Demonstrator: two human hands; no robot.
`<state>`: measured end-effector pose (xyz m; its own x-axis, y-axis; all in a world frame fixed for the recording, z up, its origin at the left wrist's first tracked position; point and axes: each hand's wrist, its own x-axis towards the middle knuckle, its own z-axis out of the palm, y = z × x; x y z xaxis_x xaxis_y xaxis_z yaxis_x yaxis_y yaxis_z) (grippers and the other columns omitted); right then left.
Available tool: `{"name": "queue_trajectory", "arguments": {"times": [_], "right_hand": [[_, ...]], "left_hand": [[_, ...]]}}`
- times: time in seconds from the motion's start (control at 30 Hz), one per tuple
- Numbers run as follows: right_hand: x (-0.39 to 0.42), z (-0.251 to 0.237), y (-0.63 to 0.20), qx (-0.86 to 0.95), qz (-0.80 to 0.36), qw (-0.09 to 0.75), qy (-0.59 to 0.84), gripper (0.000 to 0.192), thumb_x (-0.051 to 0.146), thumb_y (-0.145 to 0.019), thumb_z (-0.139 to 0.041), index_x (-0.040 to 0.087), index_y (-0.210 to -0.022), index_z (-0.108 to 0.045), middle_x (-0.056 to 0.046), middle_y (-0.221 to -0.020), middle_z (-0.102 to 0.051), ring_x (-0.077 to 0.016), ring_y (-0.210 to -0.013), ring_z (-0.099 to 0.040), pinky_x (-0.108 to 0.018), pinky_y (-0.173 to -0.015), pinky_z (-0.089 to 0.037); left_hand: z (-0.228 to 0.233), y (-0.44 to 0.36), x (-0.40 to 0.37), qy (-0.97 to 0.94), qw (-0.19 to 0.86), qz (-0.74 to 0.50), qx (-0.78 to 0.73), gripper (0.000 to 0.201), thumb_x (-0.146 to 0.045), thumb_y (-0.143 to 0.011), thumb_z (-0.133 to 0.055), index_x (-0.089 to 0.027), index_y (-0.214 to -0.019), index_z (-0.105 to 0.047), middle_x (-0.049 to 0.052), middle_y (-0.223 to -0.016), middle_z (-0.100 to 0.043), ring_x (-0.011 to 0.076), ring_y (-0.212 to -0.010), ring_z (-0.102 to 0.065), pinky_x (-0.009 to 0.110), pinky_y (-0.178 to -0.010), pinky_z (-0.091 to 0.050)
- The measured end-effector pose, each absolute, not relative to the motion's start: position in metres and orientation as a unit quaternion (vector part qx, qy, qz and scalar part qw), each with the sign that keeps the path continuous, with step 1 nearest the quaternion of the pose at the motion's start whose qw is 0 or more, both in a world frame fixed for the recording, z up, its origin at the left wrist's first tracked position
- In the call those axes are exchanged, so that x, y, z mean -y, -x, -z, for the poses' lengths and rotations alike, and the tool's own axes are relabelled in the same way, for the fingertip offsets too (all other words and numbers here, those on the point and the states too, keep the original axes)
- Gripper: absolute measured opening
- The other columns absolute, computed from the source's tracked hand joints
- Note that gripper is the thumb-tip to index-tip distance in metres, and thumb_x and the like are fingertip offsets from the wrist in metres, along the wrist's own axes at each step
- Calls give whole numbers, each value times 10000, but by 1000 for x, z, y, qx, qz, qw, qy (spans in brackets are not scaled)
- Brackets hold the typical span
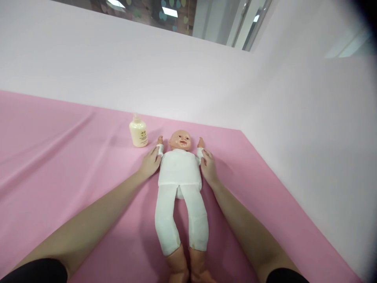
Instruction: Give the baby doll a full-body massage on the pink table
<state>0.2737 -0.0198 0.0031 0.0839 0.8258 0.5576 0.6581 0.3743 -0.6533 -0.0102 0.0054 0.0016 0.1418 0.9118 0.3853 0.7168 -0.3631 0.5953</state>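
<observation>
The single head camera is looking forward and steeply down from above the person's own shoulders, sitting close over a pink sheet [59, 165] with both forearms running up from the bottom edge, facing a pale wall [176, 78] whose corner is closing off the right side.

Your two arms come into view from the bottom edge, one either side of the baby doll [180, 184]. Both forearms are bare from elbow to wrist. Your left hand [150, 163] and right hand [208, 167] are bare too: slim fingers, nothing worn on the wrists that can be seen. At each upper arm a black sleeve [38, 272] ends just above the elbow.
</observation>
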Motion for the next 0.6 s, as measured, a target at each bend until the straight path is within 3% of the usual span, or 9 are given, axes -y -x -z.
{"name": "queue_trajectory", "arguments": {"times": [0.23,0.37,0.47,0.6], "right_hand": [[16,2,-275,662,-135,465,573,415,287,-849,-424,174,-1223,-564,-100,-1355,-475,-226,-1290,-393,-450,-1108,-274],[19,-1,-273,651,-143,464,584,469,273,-816,-460,144,-1264,-508,-132,-1370,-441,-244,-1298,-377,-464,-1103,-273],[24,-6,-270,626,-125,519,569,677,260,-755,-550,172,-1384,-312,-139,-1401,-381,-246,-1296,-369,-458,-1076,-318],[31,-14,-265,606,-136,591,515,897,296,-769,-573,241,-1434,27,-161,-1483,-203,-230,-1221,-460,-389,-936,-466]], "left_hand": [[-5,8,-3,-729,122,-338,-582,512,-376,-877,-366,-152,-1335,-417,157,-1289,-523,328,-1190,-472,508,-995,-345],[-9,8,-1,-728,126,-317,-595,539,-378,-886,-352,-151,-1375,-361,170,-1254,-542,353,-1161,-484,535,-963,-346],[-13,8,2,-722,161,-334,-585,627,-397,-872,-404,-158,-1427,-235,164,-1199,-568,333,-1080,-537,517,-922,-383],[-18,5,7,-681,226,-467,-516,897,-395,-809,-539,-193,-1447,58,129,-1176,-553,232,-973,-585,398,-860,-452]]}}
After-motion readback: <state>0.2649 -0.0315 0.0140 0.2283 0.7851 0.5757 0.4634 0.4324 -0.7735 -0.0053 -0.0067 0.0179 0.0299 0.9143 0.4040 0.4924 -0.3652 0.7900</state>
